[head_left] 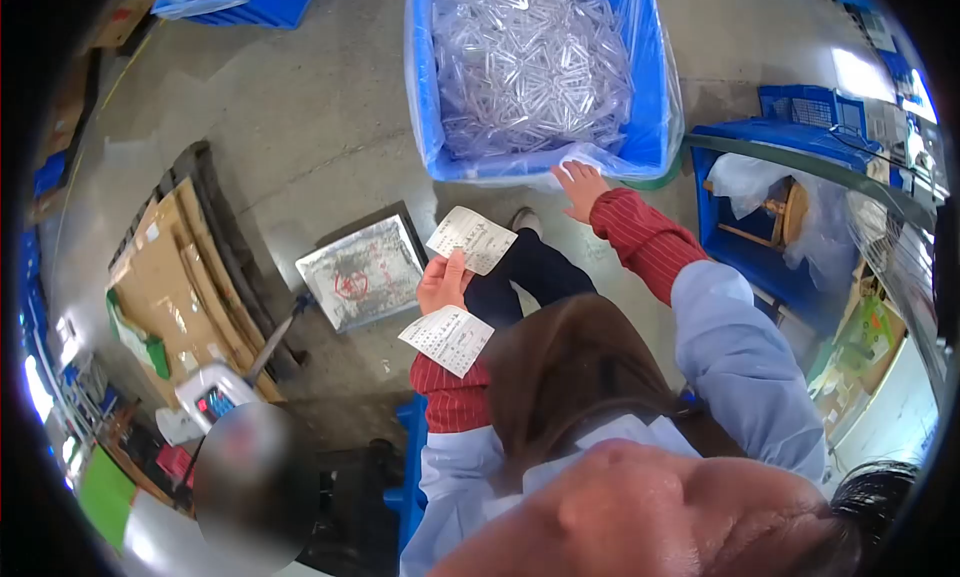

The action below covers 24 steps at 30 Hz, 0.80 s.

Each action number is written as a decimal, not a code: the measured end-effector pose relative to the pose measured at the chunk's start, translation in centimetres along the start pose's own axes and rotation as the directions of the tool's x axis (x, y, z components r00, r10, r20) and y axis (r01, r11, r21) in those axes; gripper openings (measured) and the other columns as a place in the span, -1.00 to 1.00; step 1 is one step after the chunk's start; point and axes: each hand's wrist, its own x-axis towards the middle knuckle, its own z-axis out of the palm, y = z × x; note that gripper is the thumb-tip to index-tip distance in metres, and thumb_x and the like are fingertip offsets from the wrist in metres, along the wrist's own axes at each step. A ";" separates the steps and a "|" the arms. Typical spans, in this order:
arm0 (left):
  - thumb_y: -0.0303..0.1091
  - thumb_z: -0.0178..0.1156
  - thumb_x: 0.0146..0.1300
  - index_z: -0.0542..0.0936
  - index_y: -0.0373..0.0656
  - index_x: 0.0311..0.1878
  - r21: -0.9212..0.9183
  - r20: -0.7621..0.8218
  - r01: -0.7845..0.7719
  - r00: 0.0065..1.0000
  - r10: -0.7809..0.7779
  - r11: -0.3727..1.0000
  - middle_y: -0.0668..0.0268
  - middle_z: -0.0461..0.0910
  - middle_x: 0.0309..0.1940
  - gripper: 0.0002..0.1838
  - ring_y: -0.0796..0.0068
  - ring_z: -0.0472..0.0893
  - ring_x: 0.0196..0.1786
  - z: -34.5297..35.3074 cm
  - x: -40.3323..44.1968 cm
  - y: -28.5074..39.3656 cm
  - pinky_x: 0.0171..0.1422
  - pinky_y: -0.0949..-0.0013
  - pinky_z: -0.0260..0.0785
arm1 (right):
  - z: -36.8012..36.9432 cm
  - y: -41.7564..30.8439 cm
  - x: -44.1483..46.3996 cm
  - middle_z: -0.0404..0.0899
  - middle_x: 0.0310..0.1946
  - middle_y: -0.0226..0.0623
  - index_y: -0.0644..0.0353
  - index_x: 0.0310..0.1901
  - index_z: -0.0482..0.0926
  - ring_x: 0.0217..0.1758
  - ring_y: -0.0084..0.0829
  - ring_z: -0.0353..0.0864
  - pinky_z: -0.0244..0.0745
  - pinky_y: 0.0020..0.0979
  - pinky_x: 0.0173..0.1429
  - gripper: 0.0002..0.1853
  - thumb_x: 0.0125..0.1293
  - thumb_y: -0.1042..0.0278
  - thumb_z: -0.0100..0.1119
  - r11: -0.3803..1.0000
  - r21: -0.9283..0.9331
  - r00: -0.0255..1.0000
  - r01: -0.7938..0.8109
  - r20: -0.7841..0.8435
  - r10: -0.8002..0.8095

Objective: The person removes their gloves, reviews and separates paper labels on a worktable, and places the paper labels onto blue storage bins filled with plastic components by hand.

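My left hand [442,282] is closed on a white paper slip [472,239] covered with small printed or written marks. A second slip [447,341] of the same kind lies over the wrist, by the red striped sleeve. With its fingers apart, my right hand [580,190] touches or hovers at the near rim of a large blue bin [425,117]. Clear plastic lines the bin, and many clear plastic pieces [530,62] fill it.
A scale platform [362,275] with red markings stands on the floor, its display [212,402] nearer. Flattened cardboard [165,277] lies on a pallet at the left. A blue crate [730,227] with plastic wrap is at the right; another blue bin [285,2] is at the upper left.
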 end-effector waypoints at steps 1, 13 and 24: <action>-0.40 0.10 0.13 0.50 -0.25 -0.29 0.019 0.032 0.017 0.999 -0.018 1.000 0.28 0.54 -0.32 -0.87 0.54 0.53 -0.30 -0.3 2.6 0.0 -0.17 0.48 0.40 | 1.8 0.5 2.4 0.31 -0.06 -0.06 0.14 0.11 0.16 0.09 -0.10 0.23 0.19 -0.16 0.09 -0.47 0.04 0.41 -0.02 1.000 -0.027 0.995 -0.008 0.102 0.011; -0.37 0.09 0.14 0.49 -0.30 -0.24 0.127 0.130 0.358 0.918 -0.374 0.925 0.27 0.53 -0.30 -0.81 0.55 0.51 -0.24 -4.3 17.3 2.5 -0.13 0.45 0.38 | 5.6 -1.1 12.9 0.47 -0.38 -0.06 0.19 -0.17 0.34 -0.36 -0.11 0.52 0.42 -0.18 -0.34 -0.68 -0.07 0.51 0.00 0.987 -0.080 0.838 -0.139 0.521 0.160; -0.41 0.04 0.15 0.48 -0.25 -0.29 0.002 -0.078 0.322 0.944 -0.321 0.947 0.24 0.53 -0.29 -0.88 0.49 0.53 -0.24 -10.5 17.9 11.2 -0.15 0.43 0.40 | 2.5 -19.0 29.7 0.53 -0.51 -0.17 0.20 -0.43 0.50 -0.39 -0.18 0.55 0.43 -0.20 -0.35 -0.80 -0.20 0.39 0.10 0.985 0.070 0.957 -0.160 0.254 0.137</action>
